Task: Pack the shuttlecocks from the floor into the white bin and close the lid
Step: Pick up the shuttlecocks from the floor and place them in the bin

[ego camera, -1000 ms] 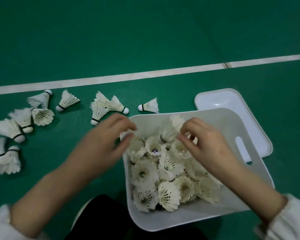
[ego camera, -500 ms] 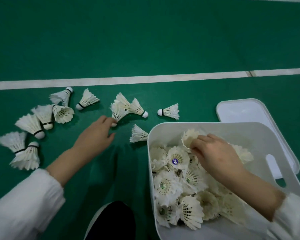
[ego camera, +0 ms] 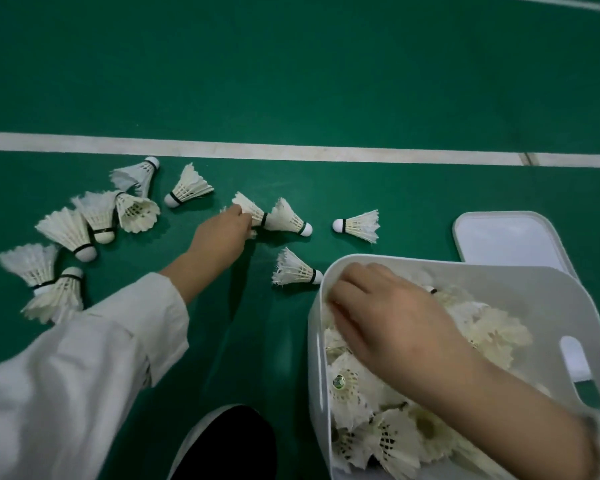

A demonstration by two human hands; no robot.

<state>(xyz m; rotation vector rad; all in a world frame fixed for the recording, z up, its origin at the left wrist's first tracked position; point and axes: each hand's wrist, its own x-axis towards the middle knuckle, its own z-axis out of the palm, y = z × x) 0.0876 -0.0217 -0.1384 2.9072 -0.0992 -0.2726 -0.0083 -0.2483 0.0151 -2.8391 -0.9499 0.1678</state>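
Green court floor (ego camera: pixel 291 81), white boundary line (ego camera: pixel 291 148) running across the far side.

Change: a second ago both hands were over the white bin (ego camera: pixel 499 282). The left hand (ego camera: pixel 219 233) has since gone out to the floor and now lies curled over a shuttlecock, the picked shuttlecock (ego camera: pixel 253 233), of which only feather tips show beside the knuckles. The right hand (ego camera: pixel 392 317) has stayed in the bin and slid to its near-left corner. Its fingers are bent down among the feathers (whether they hold one, cannot tell). Hands are well apart.

Reading: another pick-up round is starting, and packing is perhaps two-thirds done. The lid (ego camera: pixel 506 237) lies flat on the floor beyond the bin, so closing is some way off.

Loose shuttlecocks:
- stacked pair (ego camera: pixel 286 220), just beyond the left fingers
- single (ego camera: pixel 359 225) to the right, on its side
- single (ego camera: pixel 293 270) with its cork against the bin's left wall
- cluster (ego camera: pixel 84 220) further left, several nested

All are white feather with a black band, and some skirts are frayed. The packed pile (ego camera: pixel 395 441) sits mostly skirt-up and reaches near the rim.
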